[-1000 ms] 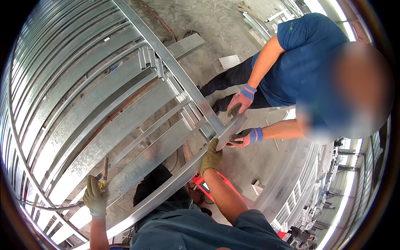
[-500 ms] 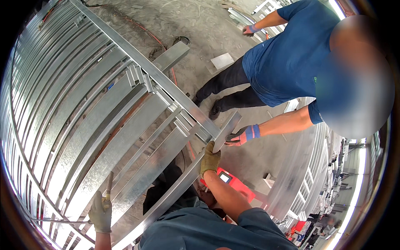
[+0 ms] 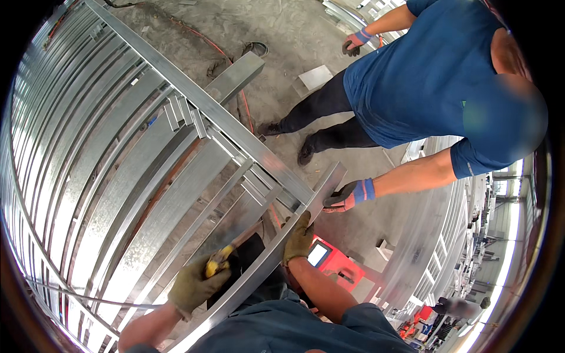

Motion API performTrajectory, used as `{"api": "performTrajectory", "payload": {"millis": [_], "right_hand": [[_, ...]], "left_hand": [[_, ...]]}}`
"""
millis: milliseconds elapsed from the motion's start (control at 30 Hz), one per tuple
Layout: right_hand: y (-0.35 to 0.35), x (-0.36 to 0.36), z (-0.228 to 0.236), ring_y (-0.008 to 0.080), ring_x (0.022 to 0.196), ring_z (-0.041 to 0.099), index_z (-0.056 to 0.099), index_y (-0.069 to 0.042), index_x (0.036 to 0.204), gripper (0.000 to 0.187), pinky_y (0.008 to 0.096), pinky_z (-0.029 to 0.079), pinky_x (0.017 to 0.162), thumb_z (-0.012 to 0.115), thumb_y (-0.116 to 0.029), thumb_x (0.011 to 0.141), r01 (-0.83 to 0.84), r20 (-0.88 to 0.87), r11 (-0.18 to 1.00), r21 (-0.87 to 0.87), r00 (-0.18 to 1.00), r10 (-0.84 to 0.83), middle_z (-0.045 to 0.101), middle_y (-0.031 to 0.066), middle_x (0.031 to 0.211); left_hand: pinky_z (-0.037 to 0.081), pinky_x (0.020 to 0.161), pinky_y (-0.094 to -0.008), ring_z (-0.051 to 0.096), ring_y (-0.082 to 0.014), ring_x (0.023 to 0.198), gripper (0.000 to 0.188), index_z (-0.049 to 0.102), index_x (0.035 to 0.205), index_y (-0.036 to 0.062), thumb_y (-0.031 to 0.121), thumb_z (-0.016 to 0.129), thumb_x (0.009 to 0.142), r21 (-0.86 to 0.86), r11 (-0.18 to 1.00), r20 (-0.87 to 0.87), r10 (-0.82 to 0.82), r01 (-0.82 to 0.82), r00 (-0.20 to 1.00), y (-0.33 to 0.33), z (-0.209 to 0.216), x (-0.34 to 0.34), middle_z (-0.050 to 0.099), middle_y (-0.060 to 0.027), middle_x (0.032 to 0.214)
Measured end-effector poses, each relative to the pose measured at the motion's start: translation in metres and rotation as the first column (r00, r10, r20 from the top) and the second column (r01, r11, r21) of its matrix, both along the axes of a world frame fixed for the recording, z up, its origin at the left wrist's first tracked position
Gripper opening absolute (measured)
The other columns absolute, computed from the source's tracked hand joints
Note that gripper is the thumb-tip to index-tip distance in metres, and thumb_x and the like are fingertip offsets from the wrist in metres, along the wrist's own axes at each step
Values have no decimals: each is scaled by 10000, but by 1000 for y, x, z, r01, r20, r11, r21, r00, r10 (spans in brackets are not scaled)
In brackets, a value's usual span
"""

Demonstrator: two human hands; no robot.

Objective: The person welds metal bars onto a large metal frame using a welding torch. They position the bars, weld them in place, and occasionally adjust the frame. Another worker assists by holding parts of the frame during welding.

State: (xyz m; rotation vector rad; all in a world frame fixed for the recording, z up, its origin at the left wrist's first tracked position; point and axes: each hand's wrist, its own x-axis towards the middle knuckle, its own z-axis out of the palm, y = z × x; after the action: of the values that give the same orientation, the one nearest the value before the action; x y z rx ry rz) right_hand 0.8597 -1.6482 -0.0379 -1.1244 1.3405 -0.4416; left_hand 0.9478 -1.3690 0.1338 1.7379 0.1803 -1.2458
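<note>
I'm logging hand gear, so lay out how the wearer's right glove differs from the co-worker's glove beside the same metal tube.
Colour: the right glove is olive; the co-worker's glove is pinkish-red and dark.
Wrist: the co-worker's glove is banded blue; the right glove shows no contrasting band.
Position: the co-worker's glove is nearer the upper end of the metal tube than the right glove.
Both are being worn.

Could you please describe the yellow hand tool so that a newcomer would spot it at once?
Start at the large silver metal frame on the left. Toward its lower right, an olive-gloved left grip holds the yellow hand tool, its slim shaft pointing up and right. Its bright yellow body sets it apart from the plain silver bars around it.
</note>
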Motion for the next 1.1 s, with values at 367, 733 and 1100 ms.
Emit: {"api": "performTrajectory", "payload": {"millis": [367,733,1100], "right_hand": [[-3,-13,-13,170,816,702,635,-117,1275,545,332,594,718,547,-634,1125,-71,-77,990,-119,995,62,720,42,993],[1,-7,-6,188,792,722,631,-102,1241,553,340,593,699,525,-633,1133,-68,-126,991,-115,991,54,741,56,973],[3,-3,11,173,862,686,536,-106,1408,563,330,572,747,562,-597,1134,-44,-91,999,31,995,47,706,57,1029]], "left_hand": [[511,580,-256,620,-91,668,295,702,1227,44,293,745,1075,-228,972,-425,-50,-54,904,-89,-62,37,694,-10,939],[486,559,-267,605,-89,647,302,721,1161,71,355,759,1067,-236,968,-491,-44,-84,870,-109,-84,46,680,9,861],[522,595,-269,642,-94,702,387,732,1238,62,403,777,1063,-235,972,-504,-100,-25,858,-115,-87,62,735,-2,925]]}}
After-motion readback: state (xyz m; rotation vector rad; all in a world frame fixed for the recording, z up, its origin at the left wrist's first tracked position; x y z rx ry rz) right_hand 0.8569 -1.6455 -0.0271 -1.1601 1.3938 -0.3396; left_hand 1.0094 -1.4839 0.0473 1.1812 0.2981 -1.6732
